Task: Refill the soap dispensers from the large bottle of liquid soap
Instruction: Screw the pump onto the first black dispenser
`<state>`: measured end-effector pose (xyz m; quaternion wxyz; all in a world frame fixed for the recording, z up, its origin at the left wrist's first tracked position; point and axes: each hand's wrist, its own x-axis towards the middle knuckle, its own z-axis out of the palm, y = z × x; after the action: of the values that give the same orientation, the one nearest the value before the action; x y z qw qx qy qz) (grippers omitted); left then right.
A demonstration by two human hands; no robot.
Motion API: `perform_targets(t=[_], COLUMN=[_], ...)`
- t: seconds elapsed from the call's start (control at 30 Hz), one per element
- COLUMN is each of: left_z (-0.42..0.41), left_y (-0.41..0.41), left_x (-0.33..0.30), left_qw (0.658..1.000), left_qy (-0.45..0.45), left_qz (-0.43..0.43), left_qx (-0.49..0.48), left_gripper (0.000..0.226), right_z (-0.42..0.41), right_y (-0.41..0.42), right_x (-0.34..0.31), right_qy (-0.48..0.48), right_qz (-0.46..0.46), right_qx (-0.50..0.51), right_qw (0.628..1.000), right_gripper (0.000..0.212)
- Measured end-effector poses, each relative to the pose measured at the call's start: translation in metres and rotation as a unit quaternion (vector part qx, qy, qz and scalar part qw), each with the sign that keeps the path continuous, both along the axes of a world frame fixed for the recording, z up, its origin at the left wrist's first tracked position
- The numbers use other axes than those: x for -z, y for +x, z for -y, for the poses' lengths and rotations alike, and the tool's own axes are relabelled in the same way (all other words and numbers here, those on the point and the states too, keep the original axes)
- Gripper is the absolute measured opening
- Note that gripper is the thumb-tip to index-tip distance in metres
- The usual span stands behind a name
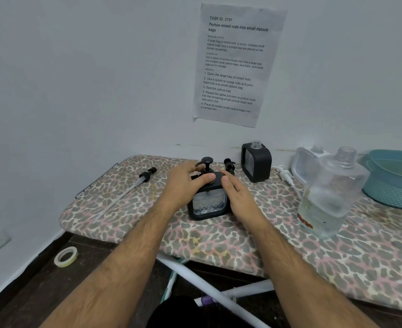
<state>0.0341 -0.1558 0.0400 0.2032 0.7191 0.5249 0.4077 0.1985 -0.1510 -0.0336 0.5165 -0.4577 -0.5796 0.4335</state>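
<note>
A black-framed soap dispenser (208, 202) with a clear patterned window stands at the middle of the ironing board (218, 237), its black pump head (206, 163) fitted on top. My left hand (185, 183) grips its top left shoulder near the pump collar. My right hand (237, 195) holds its right side, thumb on the top. A second black dispenser (256, 162) stands uncapped at the back. A white dispenser (306, 166) stands uncapped further right. The large clear soap bottle (330, 195) stands open at the right.
A loose black pump (229, 165) lies behind the held dispenser. Another pump with a long clear tube (129, 190) lies at the left, and a white pump (286, 175) at the right. A teal basin (396, 178) sits far right. A tape roll (65, 256) lies on the floor.
</note>
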Motion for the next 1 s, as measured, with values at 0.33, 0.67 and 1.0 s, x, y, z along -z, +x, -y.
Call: perform_targets(t=[0.33, 0.67, 1.0], left_z=[-0.010, -0.003, -0.002], left_y=[-0.006, 0.000, 0.008], left_x=[-0.005, 0.001, 0.004], left_qw=[0.993, 0.998, 0.999], left_qy=[-0.047, -0.054, 0.010], left_qz=[-0.077, 0.010, 0.000], left_qx=[0.070, 0.009, -0.043], left_gripper=[0.042, 0.040, 0.035], right_z=[-0.001, 0.003, 0.006], right_y=[-0.001, -0.001, -0.001], right_x=[0.005, 0.002, -0.004], right_qy=[-0.001, -0.003, 0.000], right_qz=[-0.007, -0.015, -0.034], right_qx=[0.005, 0.009, 0.004], right_qw=[1.000, 1.000, 0.999], right_gripper=[0.073, 0.079, 0.066])
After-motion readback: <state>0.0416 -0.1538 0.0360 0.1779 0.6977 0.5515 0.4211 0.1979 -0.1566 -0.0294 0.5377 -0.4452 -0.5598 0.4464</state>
